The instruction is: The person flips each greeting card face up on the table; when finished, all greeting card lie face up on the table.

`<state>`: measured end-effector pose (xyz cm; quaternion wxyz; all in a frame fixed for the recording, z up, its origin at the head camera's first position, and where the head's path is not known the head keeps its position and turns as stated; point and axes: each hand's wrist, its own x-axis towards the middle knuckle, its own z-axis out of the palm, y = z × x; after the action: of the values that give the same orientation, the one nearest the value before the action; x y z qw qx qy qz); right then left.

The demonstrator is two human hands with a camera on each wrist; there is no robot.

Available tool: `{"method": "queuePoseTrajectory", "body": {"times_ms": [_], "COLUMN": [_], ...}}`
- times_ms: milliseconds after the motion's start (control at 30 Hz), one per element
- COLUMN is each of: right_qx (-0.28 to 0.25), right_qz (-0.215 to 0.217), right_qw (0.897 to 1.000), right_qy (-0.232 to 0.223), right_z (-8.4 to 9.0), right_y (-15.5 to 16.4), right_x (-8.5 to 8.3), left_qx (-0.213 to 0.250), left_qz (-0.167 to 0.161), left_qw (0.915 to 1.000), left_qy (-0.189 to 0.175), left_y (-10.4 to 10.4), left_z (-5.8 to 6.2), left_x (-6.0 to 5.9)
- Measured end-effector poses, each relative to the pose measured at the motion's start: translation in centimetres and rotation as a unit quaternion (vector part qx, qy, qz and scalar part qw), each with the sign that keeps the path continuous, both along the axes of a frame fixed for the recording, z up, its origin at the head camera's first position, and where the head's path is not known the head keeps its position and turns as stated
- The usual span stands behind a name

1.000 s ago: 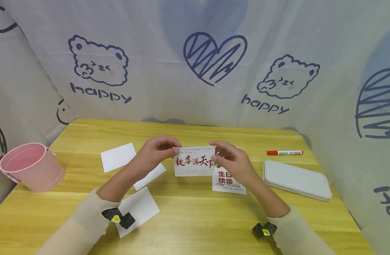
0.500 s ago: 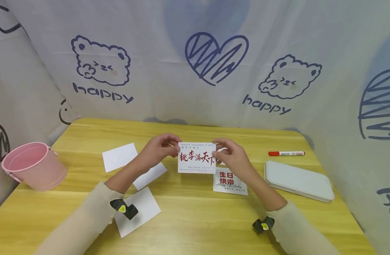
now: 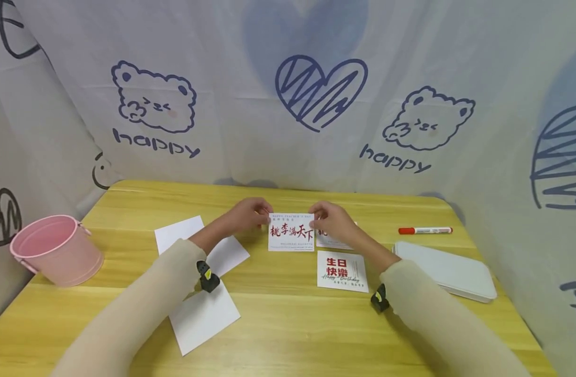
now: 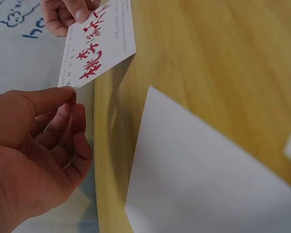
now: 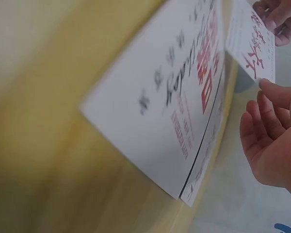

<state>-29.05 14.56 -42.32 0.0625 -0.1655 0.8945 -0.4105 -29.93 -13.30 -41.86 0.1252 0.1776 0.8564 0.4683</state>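
A white greeting card (image 3: 291, 232) with red Chinese lettering is stretched between both hands. My left hand (image 3: 247, 213) pinches its upper left corner between thumb and index finger, the other fingers loosely curled in the left wrist view. At the upper right corner, the thumb and index finger of my right hand (image 3: 336, 222) pinch it too. In the left wrist view the card (image 4: 102, 43) slants close over the table. Just right of it lies a matching card (image 3: 330, 241), partly hidden by my right hand. A birthday card (image 3: 342, 272) lies below that one.
Several blank white cards (image 3: 205, 317) lie at the left, partly under my left arm. A pink bucket (image 3: 59, 256) stands at the far left. On the right are a white case (image 3: 445, 269) and a red-capped marker (image 3: 424, 230). A printed curtain (image 3: 250, 131) hangs behind the table.
Both hands have brought the lettered card lower and farther from me, beside the matching card, more of which now shows. Both hands keep hold of its upper corners.
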Motion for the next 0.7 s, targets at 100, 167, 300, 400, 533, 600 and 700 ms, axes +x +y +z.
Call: {"method": "queuePoseTrajectory", "body": {"times_ms": [100, 167, 300, 400, 533, 600, 700], "right_qx": [0.042, 0.061, 0.083, 0.105, 0.126, 0.131, 0.137], "right_qz": [0.000, -0.002, -0.010, -0.012, -0.013, -0.012, -0.009], "right_qw": [0.999, 0.998, 0.997, 0.994, 0.992, 0.991, 0.990], "right_qy": [0.005, 0.003, -0.002, -0.005, -0.013, -0.013, -0.004], "right_z": [-0.4, -0.6, -0.7, -1.0, -1.5, -1.7, -1.9], "right_y": [-0.2, -0.5, -0.8, -0.9, -0.9, -0.9, -1.0], "right_x": [-1.1, -1.8, -2.7, -3.2, -3.5, -3.7, -3.8], "left_qx": [-0.030, -0.047, -0.076, -0.098, -0.123, -0.134, -0.146], "left_qz": [-0.006, -0.006, -0.002, -0.005, -0.010, -0.009, -0.009], "left_qw": [0.9993, 0.9984, 0.9965, 0.9945, 0.9917, 0.9904, 0.9886], "left_qy": [0.019, 0.029, 0.034, 0.037, 0.035, 0.033, 0.034], "left_y": [0.1, 0.3, 0.5, 0.7, 0.9, 1.0, 1.1], "left_z": [-0.3, -0.5, -0.8, -1.4, -1.8, -1.8, -1.6], "left_x": [-1.2, -1.8, -2.8, -3.6, -4.2, -4.2, -4.1]}}
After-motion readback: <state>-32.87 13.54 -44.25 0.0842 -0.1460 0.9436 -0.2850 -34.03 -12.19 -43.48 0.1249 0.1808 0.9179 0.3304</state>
